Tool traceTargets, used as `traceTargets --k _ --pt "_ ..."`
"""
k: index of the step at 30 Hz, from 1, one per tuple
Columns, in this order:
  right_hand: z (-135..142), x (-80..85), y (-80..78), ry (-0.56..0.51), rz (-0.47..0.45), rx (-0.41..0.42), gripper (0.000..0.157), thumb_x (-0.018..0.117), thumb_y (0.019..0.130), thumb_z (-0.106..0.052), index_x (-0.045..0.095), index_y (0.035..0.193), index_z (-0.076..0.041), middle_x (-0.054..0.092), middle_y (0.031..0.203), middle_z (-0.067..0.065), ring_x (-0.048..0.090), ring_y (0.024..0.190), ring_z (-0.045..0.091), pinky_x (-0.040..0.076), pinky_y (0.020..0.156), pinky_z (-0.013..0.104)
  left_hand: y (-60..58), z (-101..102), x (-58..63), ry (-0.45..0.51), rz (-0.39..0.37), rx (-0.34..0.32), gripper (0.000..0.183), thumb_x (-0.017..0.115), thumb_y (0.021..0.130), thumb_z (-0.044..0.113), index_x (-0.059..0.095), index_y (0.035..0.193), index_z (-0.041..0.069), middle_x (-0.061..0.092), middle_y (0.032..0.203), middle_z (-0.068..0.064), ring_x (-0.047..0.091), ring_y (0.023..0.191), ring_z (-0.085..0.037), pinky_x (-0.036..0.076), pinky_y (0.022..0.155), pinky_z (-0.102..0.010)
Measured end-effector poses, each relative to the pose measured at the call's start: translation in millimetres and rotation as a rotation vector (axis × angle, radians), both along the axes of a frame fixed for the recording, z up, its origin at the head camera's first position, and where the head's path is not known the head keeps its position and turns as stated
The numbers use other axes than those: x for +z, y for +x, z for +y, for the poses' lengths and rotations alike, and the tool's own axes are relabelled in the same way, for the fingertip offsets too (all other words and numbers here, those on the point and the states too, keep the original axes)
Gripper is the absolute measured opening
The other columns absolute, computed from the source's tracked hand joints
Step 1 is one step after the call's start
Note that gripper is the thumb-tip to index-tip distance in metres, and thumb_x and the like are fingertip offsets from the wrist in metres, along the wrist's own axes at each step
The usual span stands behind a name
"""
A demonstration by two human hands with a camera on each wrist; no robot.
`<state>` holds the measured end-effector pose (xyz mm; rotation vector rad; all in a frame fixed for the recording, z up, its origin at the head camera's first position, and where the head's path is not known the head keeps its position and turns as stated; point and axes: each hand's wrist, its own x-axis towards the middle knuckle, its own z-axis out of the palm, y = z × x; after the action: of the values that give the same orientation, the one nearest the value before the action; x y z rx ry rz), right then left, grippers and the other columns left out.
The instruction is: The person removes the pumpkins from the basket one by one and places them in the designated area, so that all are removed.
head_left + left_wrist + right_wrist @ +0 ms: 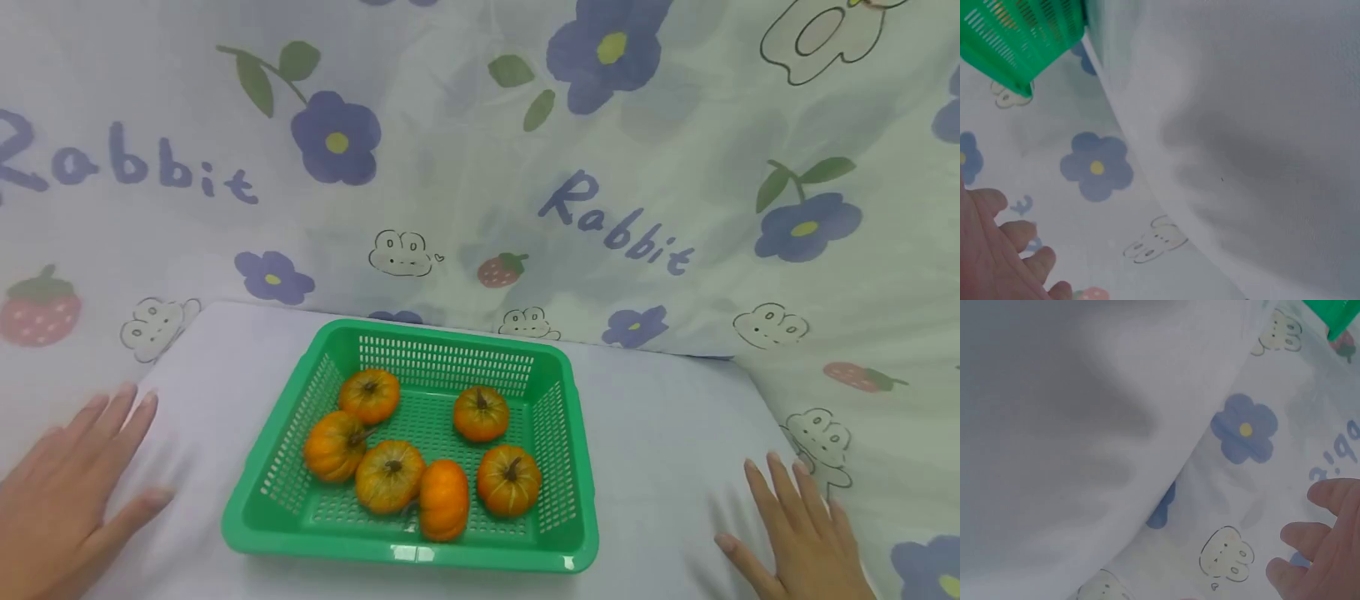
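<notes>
In the head view a green plastic basket with slotted walls sits on the white table. Several small orange pumpkins lie in it: one at the back left, one at the back right, the others nearer the front, one of them tipped on its side. My left hand is held left of the basket, fingers straight and thumb apart, holding nothing. Off to the basket's right, my right hand is spread and bare too. Both hands cast shadows on the cloth and stand apart from the basket.
White cloth covers the table. Behind and beside it hangs a pale curtain printed with blue flowers, strawberries, rabbits and the word "Rabbit". The table's far edge runs just behind the basket.
</notes>
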<state>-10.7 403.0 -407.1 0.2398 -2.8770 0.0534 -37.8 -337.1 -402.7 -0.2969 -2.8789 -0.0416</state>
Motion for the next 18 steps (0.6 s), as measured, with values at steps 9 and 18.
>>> traceTargets --k 9,18 --pt "0.0 -0.7 -1.7 0.003 0.002 0.028 0.105 0.075 0.092 -0.05 0.016 0.168 -0.009 0.015 0.171 0.023 -0.011 0.159 0.034 -0.022 0.117 0.061 -4.1 3.3 -1.5 0.066 0.056 -0.067 0.106 0.058 0.1 0.061 -0.003 0.167 0.006 -0.011 0.173 -0.015 -0.019 0.157 -0.027 -0.017 0.123 -0.046" --pt "-20.0 18.2 -12.9 -0.06 0.049 0.135 0.104 0.081 0.088 -0.045 0.021 0.168 -0.014 0.02 0.172 0.016 0.003 0.16 0.033 -0.01 0.123 0.06 -23.8 29.6 13.3 0.196 0.094 -0.205 0.098 0.066 0.099 0.048 0.009 0.169 0.009 0.003 0.175 -0.011 -0.004 0.16 -0.029 -0.012 0.125 -0.043"
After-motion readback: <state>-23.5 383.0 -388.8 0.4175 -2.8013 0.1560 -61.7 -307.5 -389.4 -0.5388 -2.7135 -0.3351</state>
